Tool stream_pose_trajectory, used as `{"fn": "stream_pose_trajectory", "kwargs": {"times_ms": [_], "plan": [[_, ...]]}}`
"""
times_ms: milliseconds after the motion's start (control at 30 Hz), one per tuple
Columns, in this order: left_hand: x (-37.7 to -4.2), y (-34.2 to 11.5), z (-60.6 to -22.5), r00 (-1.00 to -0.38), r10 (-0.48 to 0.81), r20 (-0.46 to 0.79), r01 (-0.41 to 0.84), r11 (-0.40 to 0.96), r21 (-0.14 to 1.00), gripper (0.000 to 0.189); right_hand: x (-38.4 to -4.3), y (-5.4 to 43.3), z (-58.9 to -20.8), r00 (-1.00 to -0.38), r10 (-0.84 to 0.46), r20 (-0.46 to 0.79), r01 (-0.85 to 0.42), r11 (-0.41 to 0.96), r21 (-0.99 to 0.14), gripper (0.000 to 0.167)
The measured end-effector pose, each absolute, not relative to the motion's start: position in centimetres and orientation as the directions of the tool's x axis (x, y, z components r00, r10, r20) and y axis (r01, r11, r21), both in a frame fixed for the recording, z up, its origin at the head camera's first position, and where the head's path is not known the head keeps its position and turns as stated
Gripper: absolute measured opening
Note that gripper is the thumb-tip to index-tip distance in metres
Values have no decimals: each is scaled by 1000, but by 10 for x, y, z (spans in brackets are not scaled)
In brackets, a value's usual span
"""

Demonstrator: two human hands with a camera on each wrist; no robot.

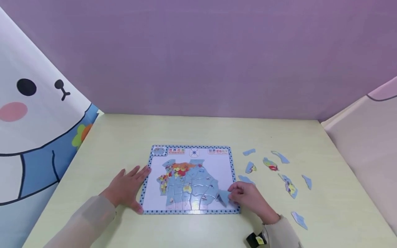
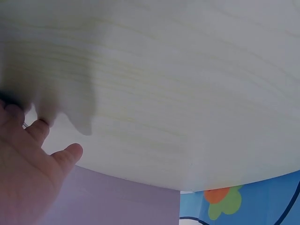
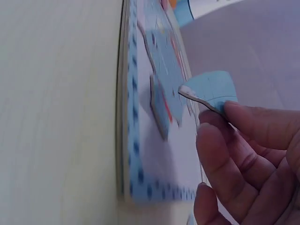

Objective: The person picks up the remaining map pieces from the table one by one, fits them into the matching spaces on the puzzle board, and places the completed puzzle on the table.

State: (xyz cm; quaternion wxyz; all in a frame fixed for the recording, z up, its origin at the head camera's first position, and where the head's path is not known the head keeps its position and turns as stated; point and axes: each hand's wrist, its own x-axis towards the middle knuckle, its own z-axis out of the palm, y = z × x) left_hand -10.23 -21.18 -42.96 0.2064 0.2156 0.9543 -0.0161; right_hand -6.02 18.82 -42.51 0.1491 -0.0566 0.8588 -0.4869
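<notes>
A world-map jigsaw board [image 1: 193, 212] with a dotted blue border lies on the table, partly filled with joined map pieces [image 1: 195, 181]. My left hand [image 1: 127, 187] rests with spread fingers along the board's left edge; the left wrist view shows part of this hand [image 2: 33, 164] at the side. Over the board's lower right, my right hand [image 1: 246, 198] pinches a light-blue puzzle piece [image 3: 213, 86] between thumb and fingers. That piece is tilted and held above the board. Just under it, another blue piece [image 3: 160, 108] lies at the edge of the joined pieces.
Several loose puzzle pieces [image 1: 288, 186] are scattered on the table [image 1: 273, 137] right of the board. One blue piece [image 1: 246, 179] lies near the right hand. A small black object [image 1: 255, 240] is by the right wrist. A purple wall [image 1: 198, 62] stands behind the table.
</notes>
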Motion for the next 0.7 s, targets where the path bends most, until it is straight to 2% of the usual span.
{"fn": "stream_pose_trajectory", "kwargs": {"times_ms": [333, 700], "plan": [[-99, -210, -429, -825, 401, -398, 392, 913, 108, 129, -64, 163, -425, -947, -230, -223, 75, 516, -853, 9], [-98, -212, -431, -831, 418, -366, 381, 908, 173, 128, -72, 145, -431, -939, -275, -207, 68, 443, -894, 11]]}}
